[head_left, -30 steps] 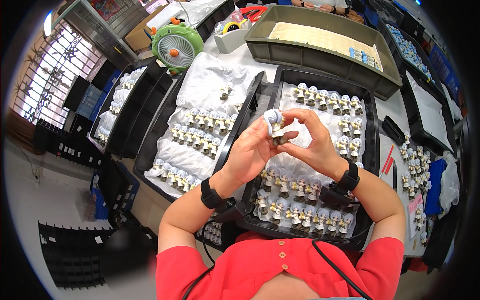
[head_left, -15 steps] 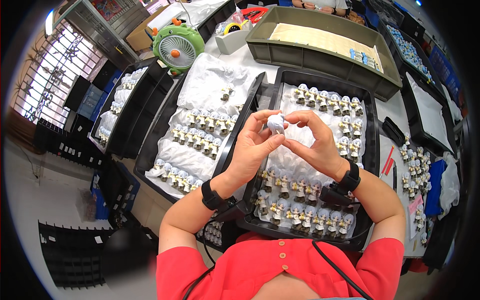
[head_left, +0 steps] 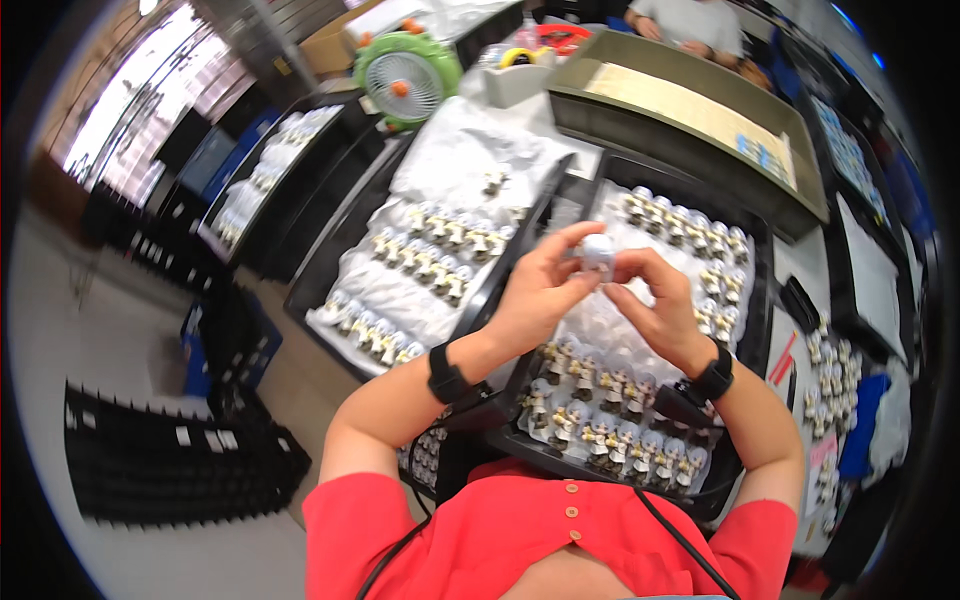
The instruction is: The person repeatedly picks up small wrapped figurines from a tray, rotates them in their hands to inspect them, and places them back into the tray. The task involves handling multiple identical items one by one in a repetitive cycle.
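Observation:
Above the black tray (head_left: 765,285) in front of me, a small figurine part with pale lavender hair (head_left: 597,252) is between my hands. My left hand (head_left: 538,298) grips it from the left with thumb and fingers. From the right, my right hand (head_left: 664,302) pinches at its edge with thumb and forefinger; the fingertips are slightly blurred. Below the hands, the tray holds rows of small figurines (head_left: 622,440) with pale hair and white-and-gold outfits on white sheeting. More such figurines (head_left: 425,262) lie in rows in a second black tray on the left.
A green fan (head_left: 405,82) stands at the back left. Behind the trays is a large olive bin (head_left: 690,125), with another person (head_left: 690,25) beyond it. Loose figurines (head_left: 832,375), red sticks (head_left: 784,358) and a blue cloth-like item (head_left: 864,425) lie at right.
The view has shifted, so the scene sits further right and lower. The figurine part looks turned between my fingers; both hands remain on it.

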The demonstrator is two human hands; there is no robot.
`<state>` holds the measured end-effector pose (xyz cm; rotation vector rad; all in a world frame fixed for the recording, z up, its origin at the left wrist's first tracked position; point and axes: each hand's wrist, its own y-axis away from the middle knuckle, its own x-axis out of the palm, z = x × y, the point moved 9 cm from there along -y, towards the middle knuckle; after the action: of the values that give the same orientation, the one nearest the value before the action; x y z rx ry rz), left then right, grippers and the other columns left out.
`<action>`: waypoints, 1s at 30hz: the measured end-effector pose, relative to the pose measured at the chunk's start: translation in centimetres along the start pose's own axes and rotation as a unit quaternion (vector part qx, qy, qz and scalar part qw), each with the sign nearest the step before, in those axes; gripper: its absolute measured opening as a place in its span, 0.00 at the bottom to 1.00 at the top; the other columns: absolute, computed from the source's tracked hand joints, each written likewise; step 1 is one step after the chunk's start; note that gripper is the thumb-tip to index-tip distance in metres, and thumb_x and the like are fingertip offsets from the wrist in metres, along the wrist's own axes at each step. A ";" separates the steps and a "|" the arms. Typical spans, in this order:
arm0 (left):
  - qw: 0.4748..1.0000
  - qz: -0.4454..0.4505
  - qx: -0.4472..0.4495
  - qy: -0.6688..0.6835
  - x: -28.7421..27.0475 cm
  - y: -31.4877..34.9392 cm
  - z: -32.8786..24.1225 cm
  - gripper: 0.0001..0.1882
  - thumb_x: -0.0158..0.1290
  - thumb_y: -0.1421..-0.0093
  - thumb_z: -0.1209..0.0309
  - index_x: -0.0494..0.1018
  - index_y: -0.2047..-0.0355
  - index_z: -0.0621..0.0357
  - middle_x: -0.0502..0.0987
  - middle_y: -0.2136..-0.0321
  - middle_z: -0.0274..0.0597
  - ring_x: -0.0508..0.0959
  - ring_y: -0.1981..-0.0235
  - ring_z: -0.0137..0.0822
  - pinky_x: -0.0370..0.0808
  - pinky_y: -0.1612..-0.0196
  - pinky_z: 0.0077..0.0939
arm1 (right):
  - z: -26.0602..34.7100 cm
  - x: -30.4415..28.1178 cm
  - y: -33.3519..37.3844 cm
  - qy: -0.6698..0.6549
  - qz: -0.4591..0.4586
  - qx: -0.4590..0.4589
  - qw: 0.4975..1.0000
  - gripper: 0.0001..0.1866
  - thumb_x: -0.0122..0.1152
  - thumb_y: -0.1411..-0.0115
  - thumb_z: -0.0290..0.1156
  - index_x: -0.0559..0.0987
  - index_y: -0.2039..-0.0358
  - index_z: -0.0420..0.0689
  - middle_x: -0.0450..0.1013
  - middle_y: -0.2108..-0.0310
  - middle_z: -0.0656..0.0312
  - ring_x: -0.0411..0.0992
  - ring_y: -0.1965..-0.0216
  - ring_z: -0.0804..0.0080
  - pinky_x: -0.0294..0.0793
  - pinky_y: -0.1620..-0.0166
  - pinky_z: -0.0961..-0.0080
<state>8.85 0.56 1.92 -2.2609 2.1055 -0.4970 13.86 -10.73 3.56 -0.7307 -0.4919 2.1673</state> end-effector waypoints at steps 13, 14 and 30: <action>0.953 -0.223 -0.084 -0.186 -18.4 -1.9 -3.0 0.21 0.55 0.43 0.76 0.63 0.51 0.60 0.77 0.62 0.42 0.78 0.61 0.31 0.77 0.63 0.27 | -0.5 -0.9 0.0 0.010 -0.006 0.047 0.999 0.06 0.63 0.47 0.23 0.78 0.68 0.38 0.75 0.72 0.62 0.71 0.71 0.79 0.71 0.64 0.82; 0.935 -0.257 -0.074 -0.232 -21.7 -2.0 -3.4 0.21 0.55 0.44 0.77 0.63 0.51 0.60 0.77 0.63 0.41 0.78 0.64 0.30 0.76 0.64 0.26 | -0.5 -0.9 0.0 0.014 -0.005 0.048 0.999 0.06 0.62 0.47 0.23 0.78 0.68 0.38 0.75 0.72 0.62 0.71 0.71 0.79 0.71 0.64 0.82; 0.774 -0.257 -0.224 -0.534 -36.0 -2.6 1.8 0.21 0.66 0.58 0.68 0.78 0.61 0.52 0.80 0.64 0.47 0.79 0.61 0.41 0.74 0.54 0.30 | -1.9 -0.4 -0.3 0.052 0.010 0.066 0.996 0.05 0.62 0.47 0.23 0.78 0.69 0.37 0.76 0.73 0.63 0.72 0.72 0.79 0.71 0.66 0.83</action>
<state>10.18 35.55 -7.17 -2.3355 1.0495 1.1752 15.44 -10.62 2.46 -0.7741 -0.2861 2.1454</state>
